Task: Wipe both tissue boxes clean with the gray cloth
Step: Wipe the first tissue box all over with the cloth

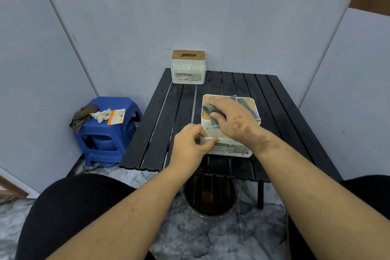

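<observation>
On the black slatted table (160, 112), the near white tissue box (230, 148) sits under both hands: the left hand (191, 143) pinches its front rim, the right hand (232, 118) grips the gray cloth (211, 110) against its wooden lid. Behind stands the speckled second tissue box (188, 69), lid slot showing no tissue.
</observation>
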Tool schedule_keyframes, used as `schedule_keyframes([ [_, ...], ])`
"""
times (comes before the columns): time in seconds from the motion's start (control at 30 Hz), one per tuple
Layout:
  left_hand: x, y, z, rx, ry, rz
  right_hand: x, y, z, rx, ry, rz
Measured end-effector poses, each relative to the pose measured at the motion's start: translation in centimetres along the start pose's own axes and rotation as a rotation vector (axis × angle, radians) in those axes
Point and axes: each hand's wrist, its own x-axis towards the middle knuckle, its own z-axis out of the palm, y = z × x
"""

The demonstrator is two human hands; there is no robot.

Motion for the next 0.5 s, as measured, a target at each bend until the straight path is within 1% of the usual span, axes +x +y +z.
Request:
schedule_keyframes([
  [0.03,0.0,0.0,-0.1,0.007,0.001,0.010,0.3,0.0,0.1,-0.024,-0.043,0.029],
  [0.1,0.0,0.1,-0.2,0.009,0.006,0.017,1.0,0.1,-0.4,0.010,-0.111,0.062],
  [0.2,0.0,0.1,-0.2,0.027,0.011,0.022,2.1,0.5,-1.5,0.068,-0.176,0.052],
  [0.3,0.0,0.2,-0.2,0.067,-0.002,0.023,3.3,0.3,-2.0,-0.004,-0.172,0.077],
  [0.37,0.0,0.2,-0.3,0.088,-0.011,0.028,4.5,0.0,-1.1,0.011,-0.153,0.089],
  [0.5,0.2,0.5,-0.4,0.133,-0.024,0.043,6.4,-0.4,0.8,-0.043,-0.077,0.168],
])
